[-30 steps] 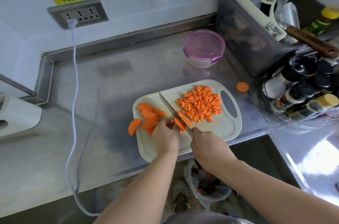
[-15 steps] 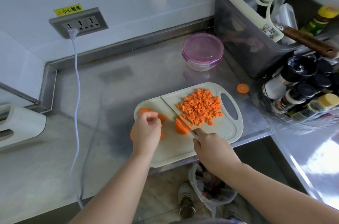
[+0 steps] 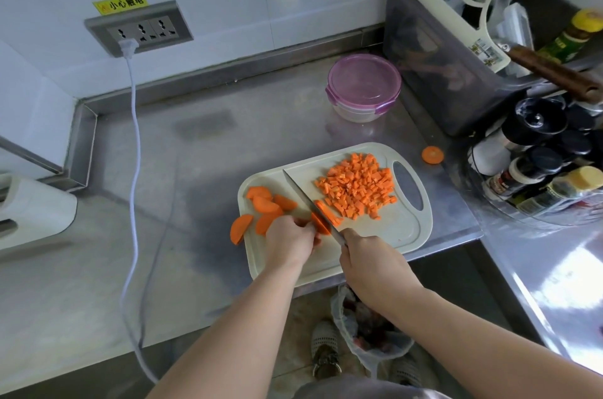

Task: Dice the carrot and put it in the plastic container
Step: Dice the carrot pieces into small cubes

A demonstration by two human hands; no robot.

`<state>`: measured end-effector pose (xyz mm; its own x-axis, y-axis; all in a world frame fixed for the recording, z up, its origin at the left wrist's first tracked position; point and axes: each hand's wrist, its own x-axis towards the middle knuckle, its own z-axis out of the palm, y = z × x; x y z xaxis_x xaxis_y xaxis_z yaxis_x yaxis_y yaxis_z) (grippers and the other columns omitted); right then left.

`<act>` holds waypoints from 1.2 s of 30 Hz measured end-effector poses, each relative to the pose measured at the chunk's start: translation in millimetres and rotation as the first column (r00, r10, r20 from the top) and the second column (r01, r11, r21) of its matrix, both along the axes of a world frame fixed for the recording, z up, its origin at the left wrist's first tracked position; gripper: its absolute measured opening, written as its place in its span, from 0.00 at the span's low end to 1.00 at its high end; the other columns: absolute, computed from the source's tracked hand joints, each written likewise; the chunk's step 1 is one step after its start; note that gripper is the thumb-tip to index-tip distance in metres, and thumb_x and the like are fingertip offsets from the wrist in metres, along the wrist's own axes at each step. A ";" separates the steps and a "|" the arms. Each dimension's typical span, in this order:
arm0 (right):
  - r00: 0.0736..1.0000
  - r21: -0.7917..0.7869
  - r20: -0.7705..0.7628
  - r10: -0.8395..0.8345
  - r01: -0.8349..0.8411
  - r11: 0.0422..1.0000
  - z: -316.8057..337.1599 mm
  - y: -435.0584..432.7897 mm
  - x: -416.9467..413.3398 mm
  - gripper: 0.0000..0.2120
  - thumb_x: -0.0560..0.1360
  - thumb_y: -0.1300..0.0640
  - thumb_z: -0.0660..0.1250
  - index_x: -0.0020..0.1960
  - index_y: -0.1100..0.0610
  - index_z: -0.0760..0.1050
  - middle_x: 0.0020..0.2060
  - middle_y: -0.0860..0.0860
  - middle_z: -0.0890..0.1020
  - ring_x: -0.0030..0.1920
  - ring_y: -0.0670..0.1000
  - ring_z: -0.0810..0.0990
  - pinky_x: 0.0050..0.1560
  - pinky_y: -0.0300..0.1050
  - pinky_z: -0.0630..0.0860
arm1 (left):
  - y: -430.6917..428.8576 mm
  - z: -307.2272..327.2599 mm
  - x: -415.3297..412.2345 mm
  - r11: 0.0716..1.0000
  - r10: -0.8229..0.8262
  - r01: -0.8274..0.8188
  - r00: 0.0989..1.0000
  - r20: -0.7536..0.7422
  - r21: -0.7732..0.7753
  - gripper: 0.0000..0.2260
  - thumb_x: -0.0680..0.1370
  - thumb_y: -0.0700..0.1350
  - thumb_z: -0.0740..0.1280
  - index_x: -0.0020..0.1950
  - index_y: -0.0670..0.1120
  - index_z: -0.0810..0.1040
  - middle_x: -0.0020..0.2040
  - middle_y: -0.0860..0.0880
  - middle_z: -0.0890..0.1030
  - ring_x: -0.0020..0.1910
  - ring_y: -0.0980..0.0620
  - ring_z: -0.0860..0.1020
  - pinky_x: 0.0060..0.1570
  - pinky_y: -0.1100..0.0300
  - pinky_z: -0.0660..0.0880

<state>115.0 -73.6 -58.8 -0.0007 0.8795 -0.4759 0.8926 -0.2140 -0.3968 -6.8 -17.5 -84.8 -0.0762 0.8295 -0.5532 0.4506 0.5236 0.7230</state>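
A pale cutting board lies on the steel counter. A heap of diced carrot covers its right part, and several half-round carrot slices lie at its left. My left hand holds down a carrot slice with curled fingers. My right hand grips the knife, whose blade rests against that slice. The round plastic container with a purple lid stands shut behind the board.
One carrot round lies on the counter right of the board. A dark bin of utensils and a rack of spice bottles crowd the right. A white cable hangs from the wall socket. A bag hangs below the counter edge.
My left hand went left to the pile of slices, then came back beside the knife with a slice under its fingers. The knife has stayed at about the same spot.
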 end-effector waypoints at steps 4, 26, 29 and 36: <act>0.999 0.014 0.033 0.037 -0.038 0.999 -4.0 -2.1 -0.8 0.08 0.81 0.59 0.54 0.59 0.56 0.67 0.37 0.52 0.76 0.35 0.55 0.75 0.31 0.45 0.69 | 0.3 -2.6 -0.2 1.000 0.002 -0.002 1.000 -0.004 0.012 0.10 0.77 0.43 0.66 0.37 0.46 0.81 0.36 0.46 0.84 0.40 0.46 0.83 0.46 0.51 0.80; 0.989 -0.082 0.117 0.086 -0.077 0.994 -15.8 5.5 -10.2 0.17 0.78 0.65 0.56 0.65 0.56 0.60 0.36 0.50 0.72 0.37 0.53 0.76 0.34 0.45 0.70 | 5.6 -3.3 -0.3 0.996 -0.078 0.083 0.980 -0.181 0.020 0.07 0.77 0.45 0.66 0.48 0.43 0.82 0.40 0.49 0.79 0.42 0.51 0.76 0.38 0.61 0.67; 0.997 -0.066 0.070 0.008 -0.004 0.998 -18.3 9.7 -13.0 0.14 0.79 0.64 0.55 0.64 0.56 0.62 0.39 0.52 0.76 0.41 0.55 0.79 0.38 0.48 0.74 | 3.8 -3.1 0.8 0.997 -0.070 0.075 0.983 -0.171 0.025 0.07 0.78 0.45 0.67 0.47 0.44 0.82 0.39 0.50 0.79 0.42 0.51 0.76 0.39 0.61 0.67; 0.992 0.014 -0.067 -0.104 0.106 0.994 -5.6 3.0 -3.2 0.06 0.82 0.58 0.51 0.55 0.56 0.65 0.43 0.57 0.79 0.43 0.60 0.79 0.41 0.51 0.74 | 0.1 -2.5 0.3 0.999 -0.037 0.038 0.996 -0.078 0.010 0.11 0.77 0.43 0.65 0.35 0.48 0.80 0.36 0.50 0.83 0.41 0.50 0.81 0.40 0.59 0.75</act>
